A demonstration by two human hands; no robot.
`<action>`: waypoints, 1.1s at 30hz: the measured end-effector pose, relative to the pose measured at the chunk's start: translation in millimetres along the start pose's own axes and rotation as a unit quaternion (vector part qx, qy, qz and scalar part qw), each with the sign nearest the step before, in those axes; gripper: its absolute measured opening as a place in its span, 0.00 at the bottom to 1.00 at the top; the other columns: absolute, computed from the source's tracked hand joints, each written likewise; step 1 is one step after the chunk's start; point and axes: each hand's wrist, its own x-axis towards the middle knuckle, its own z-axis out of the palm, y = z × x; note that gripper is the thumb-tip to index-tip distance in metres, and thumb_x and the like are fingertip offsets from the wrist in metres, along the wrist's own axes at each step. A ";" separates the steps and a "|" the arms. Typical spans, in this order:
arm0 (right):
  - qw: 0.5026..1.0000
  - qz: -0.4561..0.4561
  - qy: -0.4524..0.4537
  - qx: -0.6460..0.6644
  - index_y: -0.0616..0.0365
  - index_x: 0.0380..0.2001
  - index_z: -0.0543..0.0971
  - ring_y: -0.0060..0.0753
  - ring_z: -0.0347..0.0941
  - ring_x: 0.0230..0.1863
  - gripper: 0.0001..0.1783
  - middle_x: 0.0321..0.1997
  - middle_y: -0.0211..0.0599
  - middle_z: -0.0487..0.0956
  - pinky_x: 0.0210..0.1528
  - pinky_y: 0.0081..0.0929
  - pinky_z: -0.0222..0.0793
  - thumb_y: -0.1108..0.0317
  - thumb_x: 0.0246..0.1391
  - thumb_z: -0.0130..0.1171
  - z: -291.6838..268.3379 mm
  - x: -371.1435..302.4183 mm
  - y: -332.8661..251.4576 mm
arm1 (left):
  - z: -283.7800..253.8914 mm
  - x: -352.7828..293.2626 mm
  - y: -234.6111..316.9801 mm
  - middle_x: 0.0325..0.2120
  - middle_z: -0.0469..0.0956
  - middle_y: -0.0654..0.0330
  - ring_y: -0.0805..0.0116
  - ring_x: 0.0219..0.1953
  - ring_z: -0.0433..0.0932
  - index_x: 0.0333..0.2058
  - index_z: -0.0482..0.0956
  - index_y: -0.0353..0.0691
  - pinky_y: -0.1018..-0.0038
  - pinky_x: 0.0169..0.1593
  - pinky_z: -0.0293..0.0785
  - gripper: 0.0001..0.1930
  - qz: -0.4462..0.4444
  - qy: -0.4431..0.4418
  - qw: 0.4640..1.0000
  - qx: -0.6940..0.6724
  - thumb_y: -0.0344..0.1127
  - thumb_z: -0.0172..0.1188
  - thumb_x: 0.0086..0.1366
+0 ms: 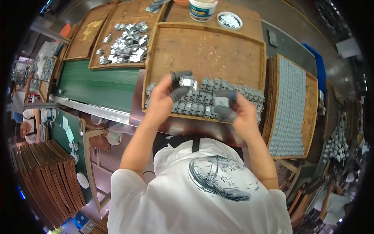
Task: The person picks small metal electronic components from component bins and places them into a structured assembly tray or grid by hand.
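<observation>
My left hand (163, 91) is closed, thumb and fingers pinching a small shiny metal part (187, 82) over the wooden tray (179, 52). Dark grey coverings wrap the fingertips of both hands. To its right, my right hand (239, 111) pinches a small grey block-shaped part (221, 102) between thumb and fingers. The two held parts are apart from each other. Beneath my hands, rows of grey metal parts (193, 109) line the near side of the tray, and my hands hide some of them.
Loose silvery parts (130, 45) lie heaped in another wooden tray at far left. A white tub (202, 9) and a round dish of small dark and white pieces (229, 20) stand behind. At right is a tray of neatly lined grey parts (288, 113). A green conveyor belt (97, 85) runs left.
</observation>
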 end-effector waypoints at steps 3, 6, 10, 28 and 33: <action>0.924 -0.191 0.041 -0.330 0.64 0.37 0.75 0.42 0.78 0.33 0.18 0.34 0.47 0.79 0.33 0.30 0.71 0.63 0.51 0.68 -0.5 -1.8 0.4 | 25.9 -17.7 5.1 0.47 0.71 0.61 0.72 0.51 0.72 0.54 0.73 0.33 0.77 0.54 0.69 0.20 0.039 -0.051 0.998 0.013 0.20 0.58 0.61; 0.921 -0.237 0.058 -0.304 0.63 0.34 0.74 0.46 0.76 0.32 0.16 0.33 0.45 0.77 0.32 0.32 0.71 0.66 0.48 0.68 -5.5 -5.6 8.0 | 36.5 -24.1 3.2 0.45 0.71 0.61 0.71 0.50 0.71 0.53 0.73 0.32 0.77 0.54 0.68 0.19 0.050 -0.074 0.995 0.043 0.20 0.57 0.61; 0.905 -0.231 0.056 -0.353 0.64 0.31 0.73 0.49 0.74 0.31 0.14 0.32 0.44 0.74 0.31 0.36 0.70 0.71 0.43 0.67 -8.3 -17.1 5.4 | 48.2 -30.5 -3.3 0.47 0.71 0.61 0.70 0.51 0.71 0.52 0.74 0.32 0.76 0.54 0.68 0.19 0.064 -0.113 0.986 0.109 0.19 0.56 0.61; 0.960 -0.082 0.050 -0.263 0.64 0.30 0.75 0.39 0.73 0.27 0.23 0.29 0.45 0.77 0.31 0.30 0.68 0.54 0.45 0.69 -8.7 -24.9 42.5 | 78.3 -35.5 -39.5 0.45 0.74 0.47 0.47 0.45 0.73 0.54 0.72 0.35 0.62 0.48 0.71 0.36 0.194 -0.067 0.939 0.275 0.26 0.66 0.40; 0.976 -0.082 -0.050 -0.194 0.65 0.28 0.77 0.29 0.71 0.26 0.22 0.25 0.43 0.77 0.29 0.26 0.66 0.54 0.45 0.68 -15.3 -27.1 49.9 | 81.1 -41.4 -37.2 0.44 0.77 0.49 0.49 0.40 0.76 0.51 0.74 0.34 0.63 0.45 0.73 0.35 0.225 -0.104 0.921 0.299 0.31 0.68 0.38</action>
